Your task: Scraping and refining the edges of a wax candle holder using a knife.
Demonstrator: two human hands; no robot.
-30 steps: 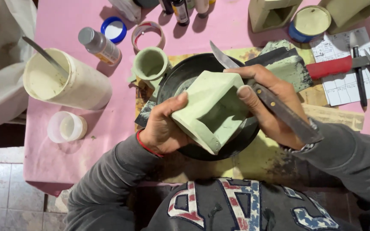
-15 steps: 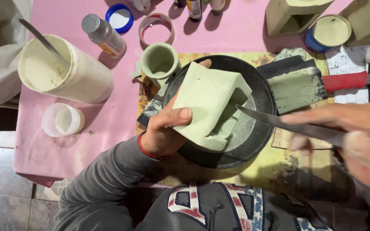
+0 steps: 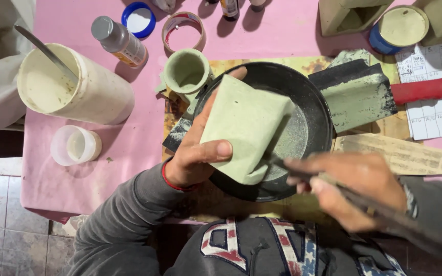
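Observation:
My left hand [image 3: 196, 152] grips a pale green square clay block [image 3: 245, 128], tilted over a black round pan [image 3: 310, 110] dusted with green powder. My right hand [image 3: 351, 188], blurred, holds a thin metal blade tool [image 3: 303, 173] whose tip reaches the block's lower right edge. The pan sits on a stained board on a pink tablecloth.
A small green clay cup [image 3: 186, 70] stands left of the pan. A large white tub with a stick [image 3: 72, 89], a clear lid [image 3: 75, 145], a bottle [image 3: 118, 41], a tape roll [image 3: 182, 28], a red-handled scraper [image 3: 364, 94], a blue tin [image 3: 399, 28] and papers [image 3: 433, 97] surround it.
My left hand turned the block so a flat face points up. My right hand drew back toward me with the blade, now at the block's lower edge.

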